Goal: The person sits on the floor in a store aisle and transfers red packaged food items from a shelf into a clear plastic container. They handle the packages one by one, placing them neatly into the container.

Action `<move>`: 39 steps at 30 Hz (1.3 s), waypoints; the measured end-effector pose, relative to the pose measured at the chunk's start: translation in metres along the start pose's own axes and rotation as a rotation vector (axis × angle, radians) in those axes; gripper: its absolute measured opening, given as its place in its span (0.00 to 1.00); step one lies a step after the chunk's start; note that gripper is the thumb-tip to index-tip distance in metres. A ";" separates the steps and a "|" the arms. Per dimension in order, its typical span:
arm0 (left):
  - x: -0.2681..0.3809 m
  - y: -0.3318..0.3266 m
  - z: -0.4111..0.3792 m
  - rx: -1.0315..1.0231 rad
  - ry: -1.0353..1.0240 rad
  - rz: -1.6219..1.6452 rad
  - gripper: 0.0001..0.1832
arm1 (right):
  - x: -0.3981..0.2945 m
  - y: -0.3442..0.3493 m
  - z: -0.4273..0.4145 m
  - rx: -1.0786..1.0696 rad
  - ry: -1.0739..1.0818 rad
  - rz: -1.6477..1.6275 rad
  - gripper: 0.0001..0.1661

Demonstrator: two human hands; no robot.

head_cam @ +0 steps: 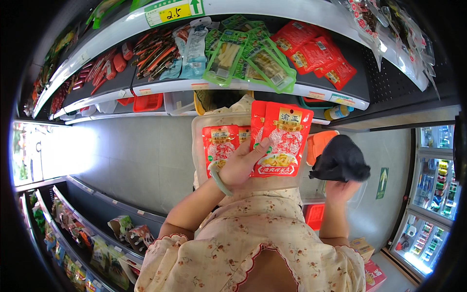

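Note:
My left hand (239,166), with a pale green bangle at the wrist, pinches red pickled-vegetable pouches (284,140). At least two overlap, their printed fronts facing up. Below them, a translucent plastic tray (262,185) rests on my lap. More red pouches (220,146) lie in its left part, some hidden by my hand and the held pouches. Off to the right of the tray, my right hand (341,190) grips a bunched black cloth (340,158). Hand and cloth are slightly blurred, and the cloth covers most of the fingers.
Ahead, a dark shelf holds red pouches (317,54), green packs (228,56), and stick-shaped snacks (157,51). Plastic bags (396,31) hang at the upper right. Orange (321,144) and red baskets (314,215) stand by my right side. Shelving (105,204) runs behind left; glass-door coolers (434,182) stand right.

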State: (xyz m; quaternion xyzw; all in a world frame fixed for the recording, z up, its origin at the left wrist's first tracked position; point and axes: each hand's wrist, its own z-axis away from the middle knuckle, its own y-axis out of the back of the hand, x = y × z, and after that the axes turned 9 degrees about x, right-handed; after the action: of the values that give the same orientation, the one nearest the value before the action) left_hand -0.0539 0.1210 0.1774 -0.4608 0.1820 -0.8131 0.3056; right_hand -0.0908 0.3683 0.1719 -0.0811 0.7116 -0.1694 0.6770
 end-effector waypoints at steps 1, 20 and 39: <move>-0.003 -0.002 0.000 -0.020 -0.004 -0.019 0.22 | -0.002 -0.007 0.006 -0.052 -0.014 0.186 0.17; -0.045 -0.016 0.016 -0.081 -0.226 -0.239 0.20 | 0.035 -0.054 -0.013 -0.035 -0.184 0.223 0.31; -0.038 -0.039 -0.005 0.125 -0.826 -0.359 0.29 | 0.024 -0.038 0.018 -0.394 -0.367 -0.139 0.34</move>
State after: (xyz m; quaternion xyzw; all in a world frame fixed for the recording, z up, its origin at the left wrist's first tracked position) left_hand -0.0564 0.1754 0.1726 -0.7516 -0.0875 -0.6106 0.2339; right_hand -0.0794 0.3220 0.1619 -0.2891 0.5889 -0.0565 0.7526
